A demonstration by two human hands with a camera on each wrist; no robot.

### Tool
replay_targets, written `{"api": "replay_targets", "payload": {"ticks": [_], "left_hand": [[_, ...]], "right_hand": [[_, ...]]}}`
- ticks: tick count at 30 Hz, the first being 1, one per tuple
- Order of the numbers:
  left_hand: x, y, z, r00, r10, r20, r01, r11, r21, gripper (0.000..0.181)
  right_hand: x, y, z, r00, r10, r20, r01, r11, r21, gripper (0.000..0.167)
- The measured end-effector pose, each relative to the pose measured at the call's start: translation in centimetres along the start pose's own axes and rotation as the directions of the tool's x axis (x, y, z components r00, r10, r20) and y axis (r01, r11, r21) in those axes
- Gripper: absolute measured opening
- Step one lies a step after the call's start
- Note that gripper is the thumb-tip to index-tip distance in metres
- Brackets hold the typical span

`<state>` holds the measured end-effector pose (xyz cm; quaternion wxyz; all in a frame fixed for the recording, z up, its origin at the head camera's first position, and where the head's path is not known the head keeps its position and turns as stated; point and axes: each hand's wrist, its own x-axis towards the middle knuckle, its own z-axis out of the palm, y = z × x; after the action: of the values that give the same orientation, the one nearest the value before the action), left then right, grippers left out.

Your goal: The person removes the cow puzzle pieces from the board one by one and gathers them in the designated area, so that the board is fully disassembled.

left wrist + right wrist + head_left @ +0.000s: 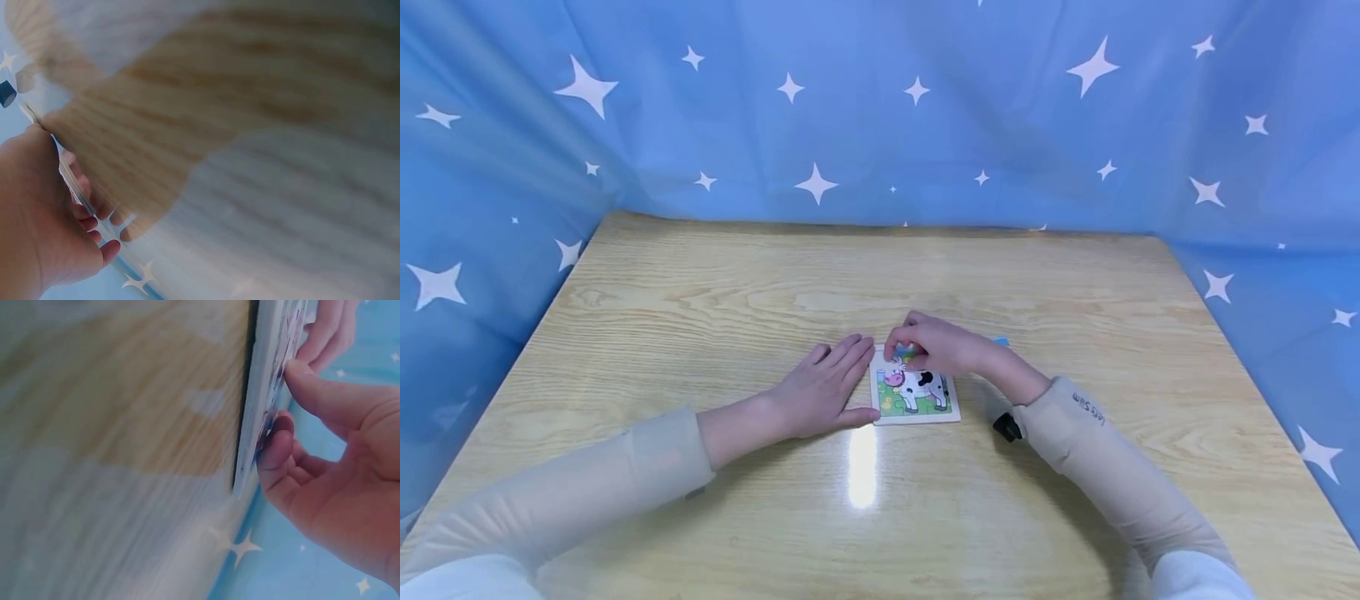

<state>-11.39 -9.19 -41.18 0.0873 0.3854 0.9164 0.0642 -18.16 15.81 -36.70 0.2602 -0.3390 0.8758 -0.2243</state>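
Item under inspection: a cow jigsaw puzzle (917, 393) in a flat, pale-edged tray, lying face up near the middle of the wood-grain counter (730, 283), between the person's two hands.

Left hand (826, 387): laid beside the puzzle's left edge, fingers extended, thumb apart from them and its tip at the near left corner. Nothing is gripped. Right hand (943, 343): arched over the far part, thumb and fingers bent, with a gap between their tips, which meet the puzzle in the right wrist view. Whether a piece is pinched there cannot be told.

Handling, as judged: light, thin and stiff, probably wood or board. The smooth face may slip under fingertips; loose pieces could spill if the tray were tipped. Breakage seems unlikely. The tray is best taken by opposite outer edges and kept level; a single piece, by its sides.

Surroundings: a small blue object (1001, 341) shows just beyond the right wrist, mostly hidden, nature undetermined. A black object (1007, 427) sits at the right sleeve's (1105, 458) cuff. A blue star-patterned curtain (880, 108) encloses the counter. Chief obstruction: the right hand, which masks the far right portion of the puzzle.
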Motion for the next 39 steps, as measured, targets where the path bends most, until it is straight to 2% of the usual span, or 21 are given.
{"api": "replay_targets", "payload": {"ticks": [3, 12, 20, 31, 39], "left_hand": [[0.1, 0.2, 0.0, 1.000, 0.007, 0.005, -0.007, 1.000, -0.015, 0.095], [0.3, 0.2, 0.0, 1.000, 0.007, -0.005, -0.007, 1.000, -0.003, 0.093], [0.1, 0.1, -0.1, 1.000, 0.004, -0.007, -0.004, 1.000, -0.003, 0.094], [0.0, 0.1, -0.3, 1.000, 0.007, -0.013, -0.007, 1.000, -0.017, 0.094], [0.0, 0.0, -0.1, 1.000, 0.006, -0.017, -0.007, 1.000, -0.023, 0.094]], "right_hand": [[-0.3, 0.0, 0.1, 1.000, -0.003, -0.006, 0.003, 1.000, 0.008, 0.022], [-0.5, 0.1, 0.0, 0.994, -0.090, -0.055, 0.089, 0.996, -0.025, 0.022], [-0.8, 0.5, -0.1, 0.977, -0.176, -0.125, 0.173, 0.984, -0.031, 0.022], [-1.7, 0.7, -0.5, 0.961, -0.172, -0.216, 0.173, 0.985, -0.012, 0.018], [-2.7, 1.6, -1.0, 0.962, -0.133, -0.240, 0.137, 0.991, 0.002, 0.017]]}}
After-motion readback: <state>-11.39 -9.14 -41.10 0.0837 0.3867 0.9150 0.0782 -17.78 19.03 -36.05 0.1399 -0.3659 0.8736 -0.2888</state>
